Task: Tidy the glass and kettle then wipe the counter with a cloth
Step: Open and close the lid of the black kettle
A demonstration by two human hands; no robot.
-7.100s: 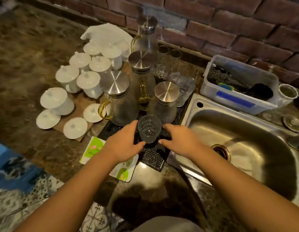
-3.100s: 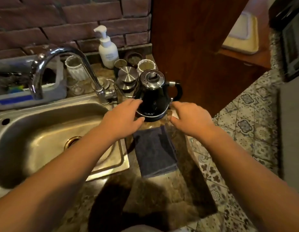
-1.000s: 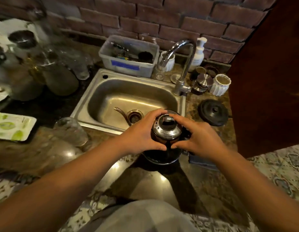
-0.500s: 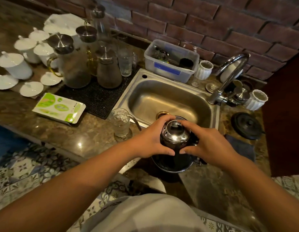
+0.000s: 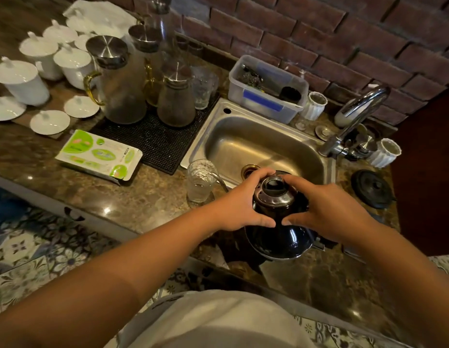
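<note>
Head view: brown speckled stone counter (image 5: 133, 197) under a brick wall, steel sink (image 5: 263, 146) at centre frame, patterned floor tiles at lower left. Black kettle (image 5: 278, 237) at centre right of the frame, at the counter's front edge just below the sink, steel lid on top. Left hand (image 5: 241, 207) and right hand (image 5: 326, 212) cupped round the kettle's upper body from either side, fingers curled against the shoulder below the lid, thumbs nearly meeting at the front. Held or resting, cannot tell. Ribbed glass (image 5: 200, 180) upright just left of the kettle, beside the sink's lower left corner, untouched. Round black kettle base (image 5: 373, 188) well apart at right frame.

Likely handling: glossy, rounded kettle body, probably slippery under bare palms and heavier if water remains inside; handle not visible here, hidden behind the right hand, probably the surer hold. Glass light, rigid, breakable; best gripped round the ribbed wall at mid-height. Cloth not identifiable.
</note>
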